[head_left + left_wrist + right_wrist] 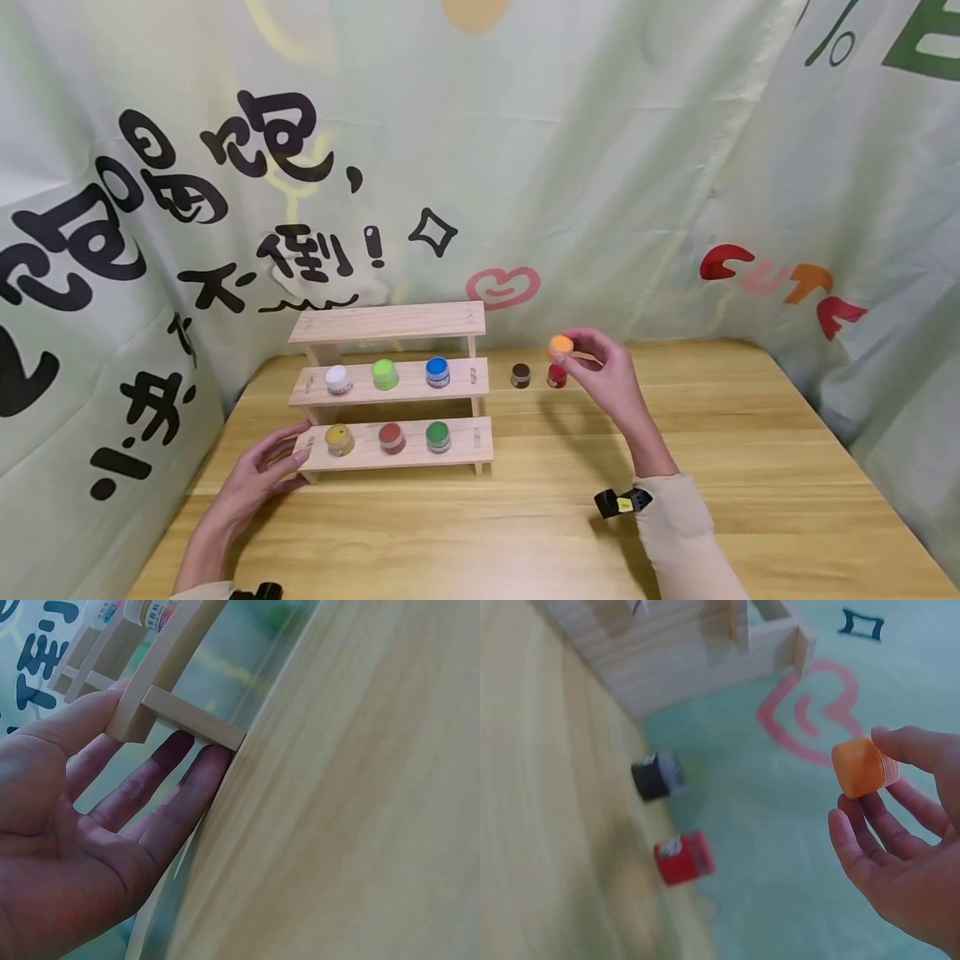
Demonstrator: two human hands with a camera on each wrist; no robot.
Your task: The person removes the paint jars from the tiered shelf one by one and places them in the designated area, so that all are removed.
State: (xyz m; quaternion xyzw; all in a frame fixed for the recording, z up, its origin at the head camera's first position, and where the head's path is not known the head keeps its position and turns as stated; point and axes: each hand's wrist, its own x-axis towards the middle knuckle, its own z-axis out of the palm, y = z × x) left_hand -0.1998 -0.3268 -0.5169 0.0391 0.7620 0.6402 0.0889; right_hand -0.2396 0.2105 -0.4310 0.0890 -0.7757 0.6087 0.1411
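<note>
Between thumb and fingers, my right hand (pixel 606 375) pinches a small orange paint pot (pixel 859 766), held above the back of the table. Below it on the tabletop stand a red paint pot (pixel 557 377), partly covered by the hand in the head view, and a dark brown one (pixel 521 376). My left hand (pixel 258 475) holds the left end of a three-tier wooden display rack (pixel 397 323). Its thumb lies on the lowest board, with the fingers beside the support leg (pixel 195 718).
The rack's middle tier bears white (pixel 338 380), light green (pixel 385 375) and blue (pixel 438 372) pots. Yellow (pixel 339 440), reddish-brown (pixel 392 438) and green (pixel 438 437) pots sit on the lowest. A printed curtain (pixel 600 167) hangs behind the wooden table (pixel 750 467).
</note>
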